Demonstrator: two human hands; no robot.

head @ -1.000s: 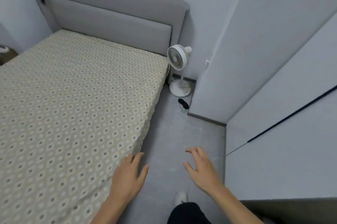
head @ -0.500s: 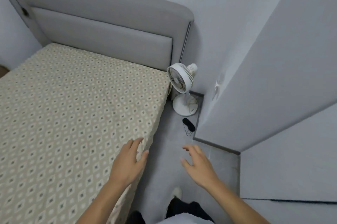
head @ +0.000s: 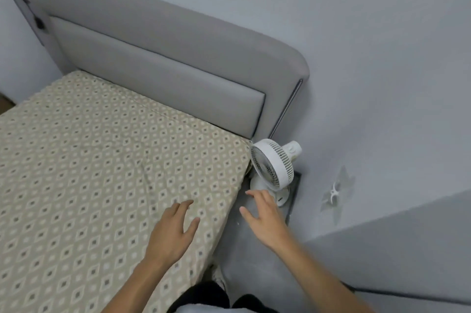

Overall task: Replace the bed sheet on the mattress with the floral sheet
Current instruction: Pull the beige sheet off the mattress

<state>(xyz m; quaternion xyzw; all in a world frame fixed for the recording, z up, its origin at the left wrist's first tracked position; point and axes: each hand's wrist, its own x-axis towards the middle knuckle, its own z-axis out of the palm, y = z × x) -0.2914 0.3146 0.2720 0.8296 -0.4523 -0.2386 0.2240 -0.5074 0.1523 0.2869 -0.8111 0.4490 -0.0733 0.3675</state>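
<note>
Two bare hands reach out ahead of me over the bed's near corner, both with fingers released and spread, grasping nothing. My left hand (head: 170,232) hangs palm down over the beige bed sheet with a pattern of small grey and white diamonds (head: 89,172); whether its fingertips (head: 187,203) press the cloth or float just above it, I cannot tell. That sheet lies flat and covers the mattress, running from under my left fingers away to the padded grey fabric headboard (head: 158,78), with a faint crease just beyond the fingertips. My right hand (head: 265,221) is off the bed's edge, over the grey floor (head: 254,274), its fingers (head: 257,194) pointing toward the small white plastic floor fan with a round grille (head: 274,165). That fan stands just past the right fingertips, in the gap between the mattress corner and the pale grey wall (head: 382,58). To the right of those fingers, a small white hook-like fitting (head: 335,191) is on a grey panel. Dark trousers (head: 204,295) show at the lower edge, below both wrists.
</note>
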